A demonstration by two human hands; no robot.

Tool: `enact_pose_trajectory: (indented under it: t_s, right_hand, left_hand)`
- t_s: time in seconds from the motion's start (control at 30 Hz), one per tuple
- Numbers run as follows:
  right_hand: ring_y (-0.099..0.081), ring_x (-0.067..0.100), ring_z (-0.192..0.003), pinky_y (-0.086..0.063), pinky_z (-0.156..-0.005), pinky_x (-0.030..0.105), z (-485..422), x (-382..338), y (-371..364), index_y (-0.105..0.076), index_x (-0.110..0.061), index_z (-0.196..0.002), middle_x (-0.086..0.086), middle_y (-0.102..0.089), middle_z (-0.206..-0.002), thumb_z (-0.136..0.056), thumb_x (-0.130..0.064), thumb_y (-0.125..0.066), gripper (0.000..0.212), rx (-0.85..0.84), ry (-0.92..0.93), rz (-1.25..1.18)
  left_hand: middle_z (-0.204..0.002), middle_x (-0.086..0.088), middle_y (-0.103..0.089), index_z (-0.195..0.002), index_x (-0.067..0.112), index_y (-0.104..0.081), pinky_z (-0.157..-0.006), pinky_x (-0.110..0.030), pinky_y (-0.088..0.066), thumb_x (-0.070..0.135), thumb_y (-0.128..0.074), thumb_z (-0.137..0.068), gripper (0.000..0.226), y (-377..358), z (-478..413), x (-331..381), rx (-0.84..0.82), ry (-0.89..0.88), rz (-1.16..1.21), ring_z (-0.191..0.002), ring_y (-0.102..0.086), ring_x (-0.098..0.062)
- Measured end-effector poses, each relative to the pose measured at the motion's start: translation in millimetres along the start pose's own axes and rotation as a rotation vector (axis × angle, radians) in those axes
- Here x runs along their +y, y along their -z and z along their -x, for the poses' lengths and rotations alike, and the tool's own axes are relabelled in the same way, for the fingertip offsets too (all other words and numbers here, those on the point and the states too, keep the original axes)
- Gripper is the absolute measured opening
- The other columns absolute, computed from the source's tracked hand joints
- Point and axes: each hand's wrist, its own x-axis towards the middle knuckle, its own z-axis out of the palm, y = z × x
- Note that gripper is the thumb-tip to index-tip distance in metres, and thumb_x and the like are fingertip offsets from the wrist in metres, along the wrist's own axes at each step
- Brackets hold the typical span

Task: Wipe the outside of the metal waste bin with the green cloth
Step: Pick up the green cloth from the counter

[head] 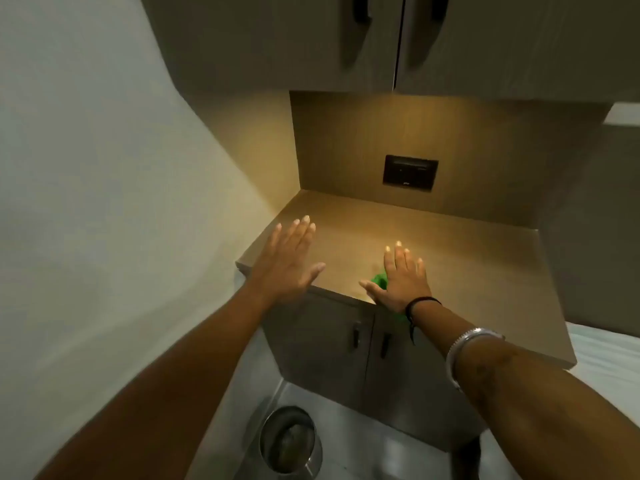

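The metal waste bin [290,441] stands on the floor at the bottom of the view, below the counter, its open top facing up. The green cloth [380,280] lies near the front edge of the wooden counter [478,271], mostly hidden under my right hand [401,278]. That hand lies flat over the cloth with fingers spread, and a bit of green also shows below the wrist. My left hand [289,259] hovers open above the counter's left corner, fingers straight, holding nothing. Both hands are far above the bin.
Two lower cabinet doors [346,348] with dark handles sit under the counter. A dark socket panel [410,172] is on the back wall. Upper cabinets [381,39] hang overhead. A white wall is at left and a white bed edge [606,355] at right.
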Motion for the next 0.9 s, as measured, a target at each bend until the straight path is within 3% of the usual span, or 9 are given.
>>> enact_pose_trajectory:
  t_s: [0.1,0.17,0.27,0.37,0.43,0.53,0.6,0.67,0.9]
  right_hand:
    - [0.002,0.034,-0.155,-0.003,-0.124,0.055,-4,16,-28,0.002,-0.014,-0.158,0.014,0.004,-0.168,-0.070,-0.093,-0.036,0.125,-0.189,-0.056,0.051]
    - [0.005,0.037,-0.154,0.001,-0.122,0.054,0,19,-50,0.004,-0.010,-0.157,0.016,0.006,-0.167,-0.066,-0.091,-0.048,0.133,-0.208,-0.022,0.101]
    - [-0.003,0.039,-0.153,-0.007,-0.124,0.057,4,11,-59,-0.001,-0.007,-0.157,0.019,-0.004,-0.166,-0.077,-0.059,-0.069,0.117,-0.151,0.046,0.167]
    - [-0.011,0.036,-0.153,-0.012,-0.124,0.054,5,1,-56,-0.015,-0.008,-0.156,0.016,-0.015,-0.165,-0.082,-0.025,-0.070,0.094,-0.165,0.082,0.090]
    - [-0.027,0.036,-0.148,-0.020,-0.122,0.049,5,-12,-46,-0.034,-0.009,-0.149,0.017,-0.034,-0.158,-0.081,-0.009,-0.062,0.074,-0.162,0.083,-0.186]
    - [-0.055,0.038,-0.128,-0.044,-0.101,0.037,10,-37,-23,-0.057,-0.009,-0.133,0.019,-0.061,-0.133,-0.085,0.009,-0.055,0.052,-0.232,-0.056,-0.847]
    - [-0.064,0.041,-0.112,-0.054,-0.085,0.037,23,-51,-12,-0.061,-0.005,-0.123,0.022,-0.065,-0.121,-0.088,0.011,-0.054,0.039,-0.348,-0.229,-1.344]
    - [-0.069,0.036,-0.102,-0.058,-0.084,0.042,42,-63,-13,-0.058,-0.003,-0.127,0.021,-0.067,-0.119,-0.091,0.006,-0.049,0.039,-0.477,-0.338,-1.796]
    - [-0.066,0.035,-0.114,-0.054,-0.098,0.050,122,-83,-79,-0.048,-0.006,-0.142,0.016,-0.063,-0.130,-0.083,-0.004,-0.044,0.059,-0.322,-0.490,-2.311]
  left_hand:
    - [-0.164,-0.009,-0.021,-0.154,0.014,-0.018,-0.121,-0.046,-0.006,0.064,-0.021,-0.094,0.078,-39,5,21,-0.068,0.077,0.099,-0.151,-0.016,-0.026]
    - [-0.164,-0.009,-0.021,-0.155,0.014,-0.017,-0.122,-0.048,-0.010,0.065,-0.019,-0.095,0.079,-65,19,31,-0.119,0.094,0.121,-0.151,-0.017,-0.026]
    - [-0.163,-0.010,-0.025,-0.154,0.011,-0.020,-0.121,-0.047,-0.012,0.062,-0.024,-0.096,0.077,-83,40,31,-0.154,0.128,0.153,-0.150,-0.022,-0.026]
    - [-0.163,-0.009,-0.026,-0.154,0.012,-0.021,-0.120,-0.045,-0.011,0.059,-0.031,-0.096,0.075,-97,65,24,-0.167,0.177,0.203,-0.150,-0.022,-0.025]
    - [-0.163,-0.009,-0.025,-0.154,0.012,-0.021,-0.119,-0.043,-0.008,0.058,-0.033,-0.096,0.075,-100,77,13,-0.170,0.210,0.235,-0.150,-0.022,-0.026]
    - [-0.163,-0.010,-0.025,-0.154,0.012,-0.020,-0.119,-0.044,-0.010,0.059,-0.033,-0.095,0.077,-107,93,-4,-0.174,0.248,0.294,-0.150,-0.023,-0.027]
    - [-0.162,-0.010,-0.026,-0.154,0.011,-0.021,-0.119,-0.047,-0.013,0.060,-0.032,-0.094,0.078,-113,102,-16,-0.195,0.277,0.349,-0.149,-0.024,-0.027]
    - [-0.162,-0.010,-0.028,-0.154,0.012,-0.022,-0.120,-0.048,-0.014,0.060,-0.034,-0.094,0.078,-117,107,-25,-0.229,0.318,0.411,-0.149,-0.025,-0.026]
    - [-0.152,-0.014,-0.045,-0.149,0.012,-0.036,-0.115,-0.046,-0.028,0.049,-0.058,-0.090,0.073,-162,146,-35,-0.365,0.414,0.656,-0.141,-0.039,-0.030]
